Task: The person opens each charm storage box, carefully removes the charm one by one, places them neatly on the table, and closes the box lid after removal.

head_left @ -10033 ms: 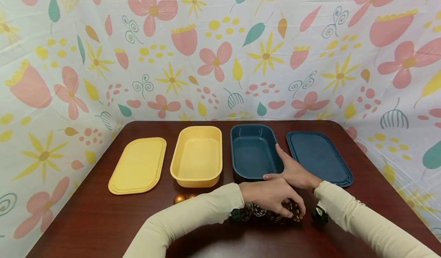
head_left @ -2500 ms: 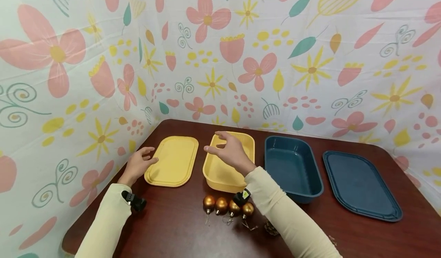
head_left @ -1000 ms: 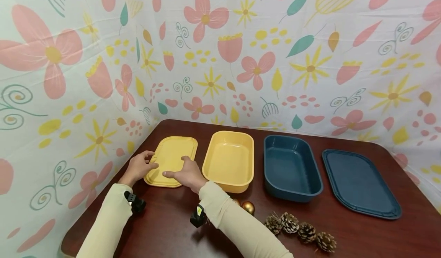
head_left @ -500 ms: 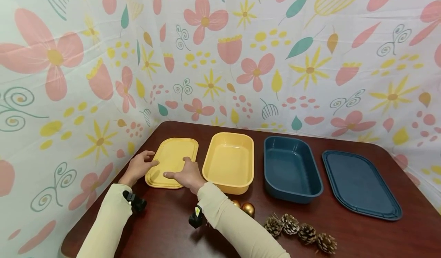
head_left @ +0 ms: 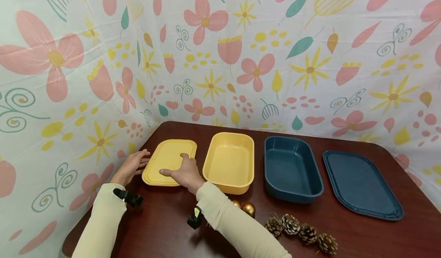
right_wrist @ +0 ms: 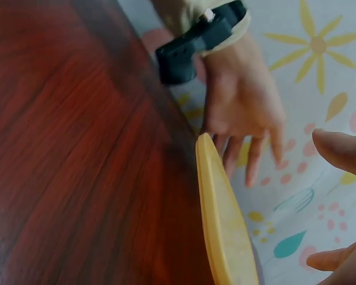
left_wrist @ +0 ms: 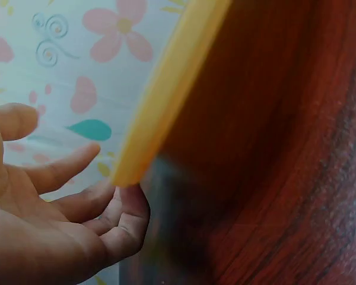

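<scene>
A flat yellow lid [head_left: 169, 156] lies at the left of the dark wooden table. At its left edge is my left hand [head_left: 131, 167]; the left wrist view shows the lower fingers [left_wrist: 127, 222] bent against the underside of the lid's rim, while the thumb stays apart from it. My right hand [head_left: 186, 172] hovers over the lid's near right part, thumb and fingers spread. In the right wrist view the right fingers [right_wrist: 344, 151] are clear of the lid. The yellow tub [head_left: 228, 160] stands just right of the lid with nothing in it.
A blue tub [head_left: 292, 168] and its flat blue lid [head_left: 361, 183] stand farther right. Several pine cones [head_left: 290, 223] lie in a row near the front. Bronze baubles [head_left: 248, 209] sit before the yellow tub, partly hidden by my right sleeve. Patterned cloth [head_left: 206, 59] encloses the back and sides.
Earlier my hands were at the pine cones, then came over to the yellow lid. In the last half second my left hand shifted slightly left and its fingers straightened; the lid also shifted slightly left.
</scene>
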Tool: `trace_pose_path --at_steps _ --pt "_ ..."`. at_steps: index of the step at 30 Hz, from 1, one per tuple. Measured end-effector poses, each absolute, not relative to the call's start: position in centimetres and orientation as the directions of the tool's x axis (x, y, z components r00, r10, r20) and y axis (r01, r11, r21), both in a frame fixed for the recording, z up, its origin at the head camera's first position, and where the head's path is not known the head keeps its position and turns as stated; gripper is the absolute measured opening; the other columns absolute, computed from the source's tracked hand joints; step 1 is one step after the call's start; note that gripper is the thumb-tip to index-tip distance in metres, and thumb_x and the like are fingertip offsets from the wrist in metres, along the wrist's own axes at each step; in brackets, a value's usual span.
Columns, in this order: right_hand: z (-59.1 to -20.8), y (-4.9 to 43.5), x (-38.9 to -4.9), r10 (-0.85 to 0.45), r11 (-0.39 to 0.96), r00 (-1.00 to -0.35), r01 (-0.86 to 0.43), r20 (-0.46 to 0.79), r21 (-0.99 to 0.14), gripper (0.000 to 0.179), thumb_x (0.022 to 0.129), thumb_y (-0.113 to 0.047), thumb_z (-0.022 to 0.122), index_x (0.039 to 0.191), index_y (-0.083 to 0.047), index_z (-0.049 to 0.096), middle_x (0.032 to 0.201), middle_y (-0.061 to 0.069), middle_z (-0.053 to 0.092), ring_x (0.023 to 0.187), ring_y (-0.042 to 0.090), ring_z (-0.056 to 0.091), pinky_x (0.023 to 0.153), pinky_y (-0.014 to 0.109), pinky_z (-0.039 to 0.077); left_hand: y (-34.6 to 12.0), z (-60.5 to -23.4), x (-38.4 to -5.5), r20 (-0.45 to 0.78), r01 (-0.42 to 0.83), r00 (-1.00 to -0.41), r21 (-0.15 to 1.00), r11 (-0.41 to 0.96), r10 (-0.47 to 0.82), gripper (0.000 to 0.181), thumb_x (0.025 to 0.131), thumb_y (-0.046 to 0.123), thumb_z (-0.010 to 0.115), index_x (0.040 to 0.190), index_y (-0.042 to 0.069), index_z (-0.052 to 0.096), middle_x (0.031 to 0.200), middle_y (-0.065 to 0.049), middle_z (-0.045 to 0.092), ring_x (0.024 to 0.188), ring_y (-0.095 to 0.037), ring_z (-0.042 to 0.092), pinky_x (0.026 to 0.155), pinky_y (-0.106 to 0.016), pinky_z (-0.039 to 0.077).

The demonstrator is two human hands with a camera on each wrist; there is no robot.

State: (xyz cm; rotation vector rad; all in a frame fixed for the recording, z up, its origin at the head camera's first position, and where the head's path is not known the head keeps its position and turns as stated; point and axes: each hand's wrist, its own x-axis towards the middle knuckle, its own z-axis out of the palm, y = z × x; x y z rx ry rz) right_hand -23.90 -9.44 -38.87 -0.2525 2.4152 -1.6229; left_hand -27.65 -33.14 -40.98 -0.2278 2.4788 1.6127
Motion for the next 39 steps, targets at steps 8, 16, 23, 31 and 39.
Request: trace_pose_path --at_steps 8,16,23,31,39 --pt "-37.5 -9.3 -23.6 -0.268 0.333 -0.962 -0.042 -0.051 -0.942 0.091 0.082 -0.044 0.081 0.153 -0.009 0.036 0.157 0.020 0.038 0.141 0.035 0.045 0.110 0.050 0.046 -33.8 -40.8 -27.2 -0.215 -0.212 -0.976 0.921 0.326 -0.028 0.058 0.110 0.028 0.032 0.158 -0.002 0.022 0.161 -0.028 0.028 0.149 -0.041 0.032 0.090 -0.023 0.051" --pt "-36.8 -8.4 -23.8 -0.279 0.285 -0.959 -0.044 -0.039 -0.958 0.090 0.082 -0.043 0.081 0.154 -0.009 0.036 0.158 0.017 0.040 0.143 0.034 0.043 0.112 0.051 0.045 -34.1 -40.3 -26.7 -0.145 -0.139 -0.989 0.944 0.298 -0.003 0.062 0.105 0.018 0.049 0.157 -0.003 0.023 0.156 -0.032 0.035 0.104 -0.001 0.063 0.083 -0.020 0.056" --pt "-36.4 -7.5 -24.1 -0.274 0.237 -0.961 -0.038 -0.029 -0.971 0.088 0.082 -0.040 0.081 0.153 -0.012 0.038 0.158 0.015 0.040 0.143 0.034 0.042 0.114 0.051 0.042 -34.1 -39.9 -26.5 -0.106 -0.104 -0.994 0.959 0.265 -0.004 0.063 0.102 0.022 0.058 0.152 -0.008 0.033 0.119 0.003 0.059 0.089 0.005 0.065 0.081 -0.018 0.057" --pt "-36.6 -6.7 -24.2 -0.274 0.179 -0.962 -0.051 0.000 -0.983 0.085 0.084 -0.035 0.081 0.153 -0.010 0.038 0.159 0.014 0.039 0.144 0.035 0.041 0.113 0.050 0.044 -34.0 -40.2 -26.4 -0.104 -0.102 -0.995 0.983 0.153 0.006 0.063 0.102 0.019 0.060 0.151 -0.011 0.034 0.118 0.006 0.056 0.091 0.004 0.066 0.082 -0.015 0.056" --pt "-36.3 -5.3 -24.5 -0.259 0.088 -0.966 -0.032 0.008 -0.996 0.077 0.087 -0.030 0.078 0.152 -0.011 0.040 0.162 0.014 0.034 0.149 0.035 0.035 0.115 0.051 0.041 -33.1 -39.5 -26.0 -0.039 -0.039 -0.999 0.999 0.018 -0.004 0.060 0.099 0.017 0.065 0.149 -0.005 0.039 0.117 0.011 0.057 0.096 0.004 0.066 0.085 -0.014 0.055"
